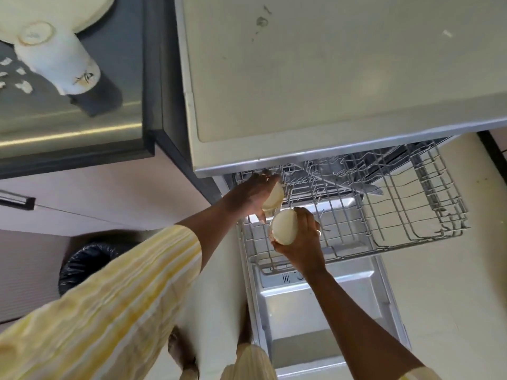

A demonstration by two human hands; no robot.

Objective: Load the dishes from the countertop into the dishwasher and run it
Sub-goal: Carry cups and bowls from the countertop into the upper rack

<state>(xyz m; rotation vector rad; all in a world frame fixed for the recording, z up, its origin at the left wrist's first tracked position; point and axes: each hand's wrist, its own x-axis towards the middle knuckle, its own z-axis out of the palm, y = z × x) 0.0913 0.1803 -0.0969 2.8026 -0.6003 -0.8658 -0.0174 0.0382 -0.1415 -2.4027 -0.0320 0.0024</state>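
Cream cup [284, 227] gripped by right hand [305, 238] tilts end-up; left hand [251, 197] holds second cup [274, 199] over the rack [428, 209].

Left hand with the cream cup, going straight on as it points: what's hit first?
Likely the grey wire dishwasher rack, its upright tines just beyond the fingertips of the left hand; depth is unclear.

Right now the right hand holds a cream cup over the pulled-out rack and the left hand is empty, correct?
No: the head view shows the left hand grips a second cream cup. The right hand does hold a cream cup over the pulled-out rack.
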